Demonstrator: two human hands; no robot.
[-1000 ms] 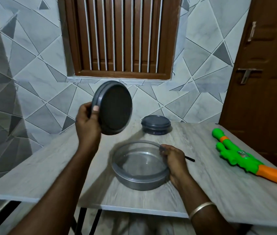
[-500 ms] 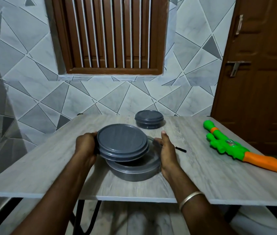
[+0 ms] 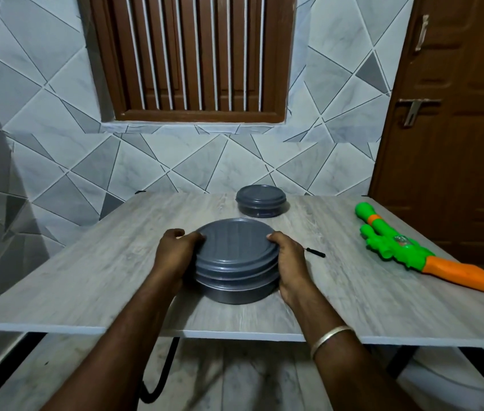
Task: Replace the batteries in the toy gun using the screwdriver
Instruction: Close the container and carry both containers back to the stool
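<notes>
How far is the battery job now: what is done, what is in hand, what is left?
Done: only the screwdriver lies out on the table, beside the right hand. In hand: the left hand and the right hand grip the grey lid on the near container. Left: nearly all; the toy gun lies untouched at the right, and no batteries show.

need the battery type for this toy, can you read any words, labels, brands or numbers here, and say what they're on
No text here can be read.
Toy gun: a small round sticker on its green body, too small and blurred to read.
Near container lid: no print shows.
Far container: no print shows.
</notes>
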